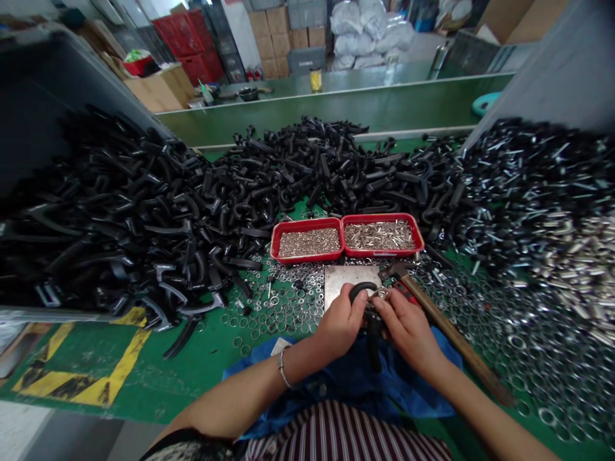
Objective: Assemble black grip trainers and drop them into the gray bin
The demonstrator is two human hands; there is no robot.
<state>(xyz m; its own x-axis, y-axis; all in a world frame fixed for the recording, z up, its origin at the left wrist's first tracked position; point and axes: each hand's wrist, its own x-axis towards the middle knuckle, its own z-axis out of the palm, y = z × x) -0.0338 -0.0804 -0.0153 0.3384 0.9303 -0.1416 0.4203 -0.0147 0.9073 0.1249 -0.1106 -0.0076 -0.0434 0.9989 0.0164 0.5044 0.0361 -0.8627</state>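
My left hand is closed around a curved black lever handle, held over the front of a flat metal plate. Close against it, my right hand pinches a small shiny metal piece, which looks like a ring. My fingers partly cover both parts. Below the hands another dark piece hangs over blue cloth; whether it belongs to the handle I cannot tell. A wooden-handled hammer lies just right of my right hand, its head near the plate.
Two red trays of small metal pins stand behind the plate. Black lever handles pile up left and behind. Metal rings are scattered over the green table. Black and silvery parts heap at the right.
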